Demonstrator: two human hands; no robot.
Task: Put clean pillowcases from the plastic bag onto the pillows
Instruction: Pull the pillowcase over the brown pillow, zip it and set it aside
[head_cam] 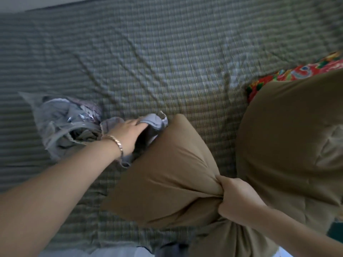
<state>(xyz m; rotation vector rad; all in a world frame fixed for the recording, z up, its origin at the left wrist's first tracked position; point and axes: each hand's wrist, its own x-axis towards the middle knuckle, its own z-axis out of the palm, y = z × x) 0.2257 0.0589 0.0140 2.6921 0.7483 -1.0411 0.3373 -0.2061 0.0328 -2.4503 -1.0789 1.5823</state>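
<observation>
Left hand: reaches forward over the bed, which is covered in a checked grey-green sheet. The fingers are bent over a fold of the grey pillowcase and take hold of the cloth. The thumb is hidden under the hand, so how firm the hold is cannot be told. A gold-coloured bracelet sits on the wrist.

Grey pillowcase: lies crumpled on the sheet between the plastic bag and the near pillow. One end trails back toward the mouth of the bag, and the other end touches the upper corner of that pillow.

Plastic bag: clear, lying on the sheet to the left of the left hand, mouth toward the hand. More grey and patterned cloth is bunched inside it; the separate pieces cannot be told apart.

Right hand: closed tight as a fist around a gathered corner of the brown pillow. The fabric is pinched into deep folds at the grip. The pillow carries no case and points up and left toward the grey pillowcase.

Second brown pillow: lies to the right, just beside the held one, also bare. A red floral cloth shows behind its upper edge.

The frame is slightly blurred.
</observation>
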